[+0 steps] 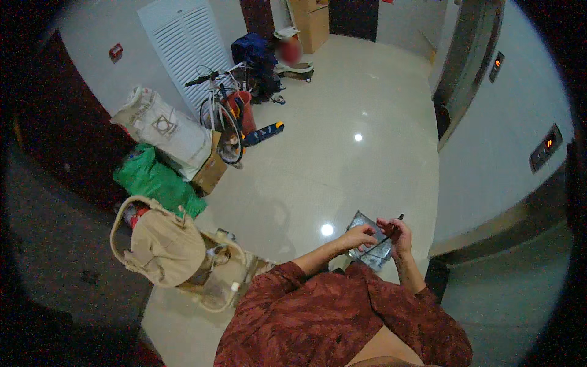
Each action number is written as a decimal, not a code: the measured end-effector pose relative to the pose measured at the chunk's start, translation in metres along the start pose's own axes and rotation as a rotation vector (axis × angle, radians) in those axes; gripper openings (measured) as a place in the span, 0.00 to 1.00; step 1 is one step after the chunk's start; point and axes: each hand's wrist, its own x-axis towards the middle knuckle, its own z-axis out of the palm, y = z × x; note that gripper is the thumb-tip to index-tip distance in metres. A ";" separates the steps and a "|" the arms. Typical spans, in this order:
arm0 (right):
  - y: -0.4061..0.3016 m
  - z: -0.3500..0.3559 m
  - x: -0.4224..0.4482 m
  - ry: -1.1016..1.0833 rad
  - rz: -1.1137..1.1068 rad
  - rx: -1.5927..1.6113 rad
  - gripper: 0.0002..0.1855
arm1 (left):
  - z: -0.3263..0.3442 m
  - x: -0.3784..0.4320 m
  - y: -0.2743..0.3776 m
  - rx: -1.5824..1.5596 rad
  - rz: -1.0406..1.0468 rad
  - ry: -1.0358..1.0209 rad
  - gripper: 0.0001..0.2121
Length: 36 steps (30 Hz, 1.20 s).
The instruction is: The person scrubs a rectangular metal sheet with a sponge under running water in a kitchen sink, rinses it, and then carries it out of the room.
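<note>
A flat grey rectangular item with a mottled, shiny surface lies in front of my torso, under my hands; what it is cannot be told. My left hand is over its upper part with the fingers bent. To the right, my right hand has curled fingers around a thin dark rod or cord that runs slantwise across the grey item. A small black tip sticks up above the right hand. Whether the left fingers touch the item or the thin dark piece is unclear.
A beige stroller stands at lower left, beside a green bag, a white sack and a cardboard box. Farther off are a bicycle and a red bucket. Elevator doorways and a call panel line the right wall.
</note>
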 end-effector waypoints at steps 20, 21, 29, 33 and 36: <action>-0.100 0.117 0.434 -0.303 -0.150 -0.300 0.18 | -0.276 0.300 0.215 -0.090 0.330 0.607 0.07; -0.094 0.106 0.463 -0.297 -0.127 -0.365 0.17 | -0.292 0.312 0.226 -0.107 0.325 0.644 0.08; -0.008 0.061 0.631 -0.551 0.346 -0.925 0.11 | -0.392 0.396 0.299 -0.359 0.270 0.736 0.15; -0.002 0.072 0.692 -0.680 0.580 -0.859 0.13 | -0.430 0.416 0.328 -0.436 0.293 0.838 0.13; 0.003 0.095 0.725 -0.543 0.903 -0.597 0.16 | -0.458 0.417 0.338 -0.494 0.318 0.903 0.10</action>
